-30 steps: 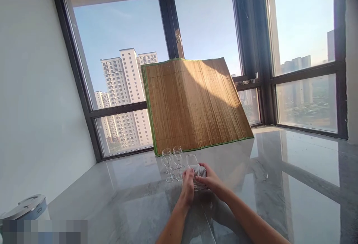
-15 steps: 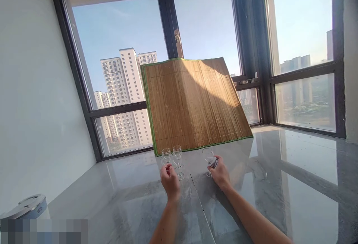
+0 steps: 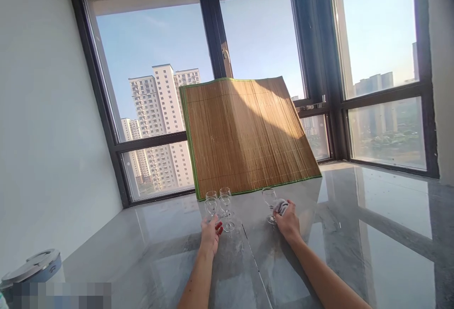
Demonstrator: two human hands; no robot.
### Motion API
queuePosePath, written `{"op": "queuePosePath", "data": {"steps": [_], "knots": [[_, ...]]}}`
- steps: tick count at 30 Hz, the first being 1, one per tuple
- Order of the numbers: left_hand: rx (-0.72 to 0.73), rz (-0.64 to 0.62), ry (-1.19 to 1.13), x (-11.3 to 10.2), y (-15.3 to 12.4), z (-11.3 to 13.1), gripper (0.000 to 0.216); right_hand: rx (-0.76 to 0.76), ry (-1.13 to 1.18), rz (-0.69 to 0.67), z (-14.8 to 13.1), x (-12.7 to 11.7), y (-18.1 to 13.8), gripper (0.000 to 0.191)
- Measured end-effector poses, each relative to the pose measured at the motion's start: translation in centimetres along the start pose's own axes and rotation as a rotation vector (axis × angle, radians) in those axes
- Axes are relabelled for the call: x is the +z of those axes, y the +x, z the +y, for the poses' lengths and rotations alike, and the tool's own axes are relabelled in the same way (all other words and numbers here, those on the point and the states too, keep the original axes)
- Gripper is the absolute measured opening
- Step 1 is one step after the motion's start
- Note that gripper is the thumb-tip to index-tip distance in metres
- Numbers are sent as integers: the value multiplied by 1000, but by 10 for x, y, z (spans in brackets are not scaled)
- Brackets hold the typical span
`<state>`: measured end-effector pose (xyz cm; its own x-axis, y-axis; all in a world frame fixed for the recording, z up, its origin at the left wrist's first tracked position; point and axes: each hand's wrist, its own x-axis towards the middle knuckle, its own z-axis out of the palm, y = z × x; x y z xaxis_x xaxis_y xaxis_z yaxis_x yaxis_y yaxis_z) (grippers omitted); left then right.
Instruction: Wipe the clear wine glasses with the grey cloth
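Note:
Several small clear stemmed glasses (image 3: 225,201) stand close together on the glossy grey surface, left of centre. My left hand (image 3: 210,234) is at the near left glass of this group, fingers parted, partly covering its foot; it appears to hold nothing. Further right, another stemmed glass (image 3: 270,199) stands upright by itself. Beside it, my right hand (image 3: 289,221) grips a crumpled grey cloth (image 3: 282,206). The cloth is right against the glass's bowl or just in front of it; whether they touch is unclear.
A bamboo mat (image 3: 248,134) with green edging leans against the dark-framed windows behind the glasses. At the lower left is a lidded container (image 3: 33,266), partly blurred out. A dark seam (image 3: 253,254) runs along the grey surface (image 3: 170,257) between my arms.
My left hand's fingers have parted, and the hand has shifted slightly down and left. My right hand, with the cloth, has moved right, leaving the single glass more fully in view.

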<state>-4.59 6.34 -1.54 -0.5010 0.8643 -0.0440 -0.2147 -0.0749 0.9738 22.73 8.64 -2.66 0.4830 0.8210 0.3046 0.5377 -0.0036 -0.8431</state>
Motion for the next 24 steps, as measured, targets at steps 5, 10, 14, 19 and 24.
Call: {"op": "queuePosePath", "data": {"steps": [5, 10, 14, 19, 24], "knots": [[6, -13, 26, 2, -4, -3, 22, 31, -53, -42, -9, -15, -2, 73], [100, 123, 141, -6, -7, 5, 22, 47, -291, -274, -17, -37, -9, 66], [210, 164, 214, -4, -10, 15, 31, -45, -377, -374, -25, -41, -22, 46], [308, 103, 287, 12, -25, 15, 39, -135, -436, -412, -29, -30, -34, 47], [490, -80, 399, 23, -40, 9, 37, -211, -448, -423, -22, -21, -32, 44]]}}
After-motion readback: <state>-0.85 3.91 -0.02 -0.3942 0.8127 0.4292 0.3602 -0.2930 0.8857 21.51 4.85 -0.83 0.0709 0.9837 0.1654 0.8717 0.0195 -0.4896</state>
